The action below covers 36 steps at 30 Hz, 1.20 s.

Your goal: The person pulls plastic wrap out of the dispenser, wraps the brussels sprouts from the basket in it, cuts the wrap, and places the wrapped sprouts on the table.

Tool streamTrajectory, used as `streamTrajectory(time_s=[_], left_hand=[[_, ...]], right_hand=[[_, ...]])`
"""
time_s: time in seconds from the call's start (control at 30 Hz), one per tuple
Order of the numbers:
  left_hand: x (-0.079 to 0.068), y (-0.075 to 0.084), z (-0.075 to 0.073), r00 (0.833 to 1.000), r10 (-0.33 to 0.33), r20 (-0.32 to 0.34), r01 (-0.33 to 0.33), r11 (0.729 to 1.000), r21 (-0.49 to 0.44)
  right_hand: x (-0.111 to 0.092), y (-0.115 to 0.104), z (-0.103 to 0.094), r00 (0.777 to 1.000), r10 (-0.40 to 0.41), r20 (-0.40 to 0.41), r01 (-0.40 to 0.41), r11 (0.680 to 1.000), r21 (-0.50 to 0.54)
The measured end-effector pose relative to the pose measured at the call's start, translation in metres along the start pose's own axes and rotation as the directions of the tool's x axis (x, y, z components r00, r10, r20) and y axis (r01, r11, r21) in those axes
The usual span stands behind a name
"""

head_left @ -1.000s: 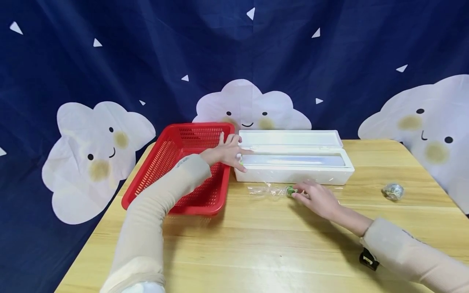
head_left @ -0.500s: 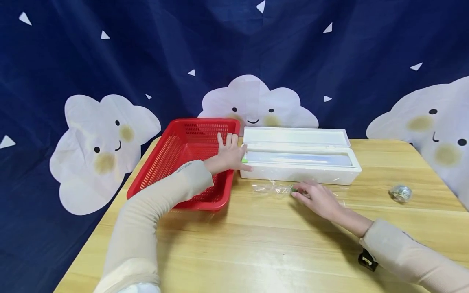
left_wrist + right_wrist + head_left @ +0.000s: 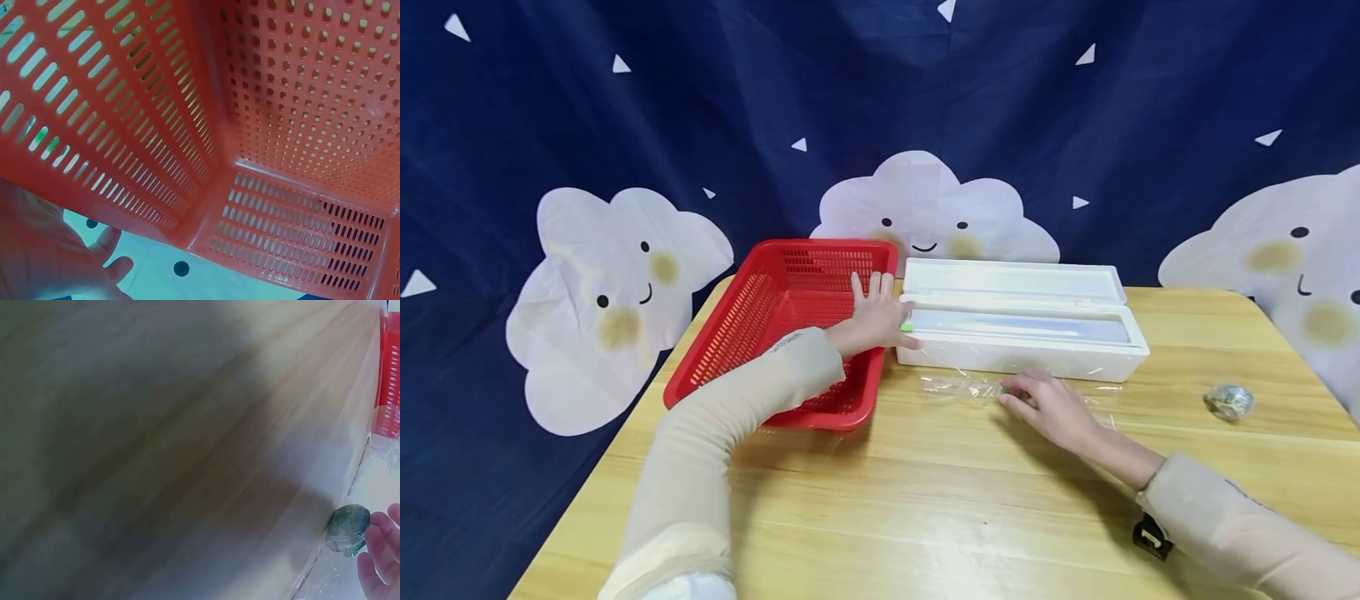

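A long white cling film box stands with its lid raised, a roll of clear film inside. At its left end is a green slide cutter. My left hand rests over that end, fingers extended, thumb along the front corner, next to the slide cutter. On the table before the box lies a sheet of clear film. My right hand holds a small round green thing on this film between fingers and thumb; in the head view the hand mostly covers it.
A red perforated plastic basket stands left of the box, under my left forearm. To the right, a small film-wrapped ball lies on the wooden table. A dark blue cloud-patterned curtain hangs behind.
The head view has shifted slightly. My left forefinger, earlier stretched over the box, has drawn back to its left end. My right fingers now cover more of the green thing.
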State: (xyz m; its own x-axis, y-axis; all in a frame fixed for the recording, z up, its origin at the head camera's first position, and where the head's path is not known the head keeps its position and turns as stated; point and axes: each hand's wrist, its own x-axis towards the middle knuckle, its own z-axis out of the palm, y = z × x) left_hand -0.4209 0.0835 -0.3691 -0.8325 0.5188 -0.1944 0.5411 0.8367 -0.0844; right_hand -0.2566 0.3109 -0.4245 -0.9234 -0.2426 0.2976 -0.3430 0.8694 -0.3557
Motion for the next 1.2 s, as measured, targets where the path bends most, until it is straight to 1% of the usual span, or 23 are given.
streamTrajectory(time_s=[0.1, 0.13, 0.23, 0.27, 0.33, 0.37, 0.47, 0.53, 0.63, 0.73, 0.8, 1.03, 1.1, 1.2], left_hand=[[0.001, 0.001, 0.001, 1.000, -0.008, 0.000, 0.008, 1.000, 0.005], [0.010, -0.002, 0.009, 1.000, 0.005, -0.018, -0.005, 1.000, 0.009], [0.012, -0.003, 0.010, 0.998, 0.039, -0.040, -0.039, 0.999, 0.001], [0.013, -0.004, 0.010, 0.996, 0.067, -0.055, -0.067, 0.998, -0.003], [0.015, -0.006, 0.010, 0.987, 0.141, -0.081, -0.144, 0.989, -0.021], [0.008, -0.004, 0.001, 0.983, 0.169, -0.074, -0.173, 0.984, -0.046], [0.010, -0.007, 0.000, 0.959, 0.272, -0.083, -0.279, 0.955, -0.102], [0.011, -0.008, -0.001, 0.950, 0.304, -0.073, -0.312, 0.939, -0.146], [0.013, -0.008, -0.002, 0.944, 0.322, -0.067, -0.329, 0.924, -0.197], [0.014, -0.008, -0.002, 0.942, 0.327, -0.075, -0.336, 0.917, -0.214], [0.015, -0.008, -0.002, 0.942, 0.326, -0.079, -0.335, 0.917, -0.215], [0.016, -0.008, -0.003, 0.952, 0.299, -0.064, -0.305, 0.915, -0.264], [0.017, -0.009, -0.003, 0.952, 0.300, -0.067, -0.307, 0.916, -0.260], [0.019, -0.010, -0.002, 0.953, 0.296, -0.070, -0.304, 0.918, -0.254]], right_hand=[[-0.001, 0.000, -0.001, 1.000, 0.005, 0.007, -0.005, 1.000, 0.002], [-0.001, 0.000, -0.002, 1.000, 0.009, 0.009, -0.009, 1.000, 0.002], [-0.001, 0.000, -0.003, 1.000, 0.020, 0.012, -0.020, 1.000, 0.001], [0.000, 0.000, -0.003, 1.000, 0.022, 0.012, -0.022, 1.000, -0.001], [0.000, 0.000, -0.003, 1.000, 0.024, 0.013, -0.024, 1.000, -0.004], [0.000, 0.000, -0.003, 1.000, 0.024, 0.015, -0.024, 1.000, -0.006], [-0.001, -0.001, -0.003, 1.000, 0.020, 0.021, -0.020, 1.000, -0.005], [-0.001, -0.001, -0.002, 1.000, 0.016, 0.024, -0.016, 1.000, 0.000], [-0.002, -0.001, -0.003, 1.000, 0.014, 0.019, -0.014, 1.000, 0.002], [-0.002, -0.001, -0.003, 1.000, 0.015, 0.010, -0.015, 1.000, -0.001], [-0.002, -0.002, -0.003, 1.000, 0.014, 0.008, -0.014, 1.000, -0.004], [0.001, -0.003, 0.000, 1.000, 0.013, 0.010, -0.013, 1.000, -0.004], [0.004, -0.005, -0.001, 1.000, 0.009, -0.002, -0.009, 1.000, 0.002], [0.014, -0.009, -0.005, 0.999, -0.023, -0.032, 0.024, 0.999, 0.022]])
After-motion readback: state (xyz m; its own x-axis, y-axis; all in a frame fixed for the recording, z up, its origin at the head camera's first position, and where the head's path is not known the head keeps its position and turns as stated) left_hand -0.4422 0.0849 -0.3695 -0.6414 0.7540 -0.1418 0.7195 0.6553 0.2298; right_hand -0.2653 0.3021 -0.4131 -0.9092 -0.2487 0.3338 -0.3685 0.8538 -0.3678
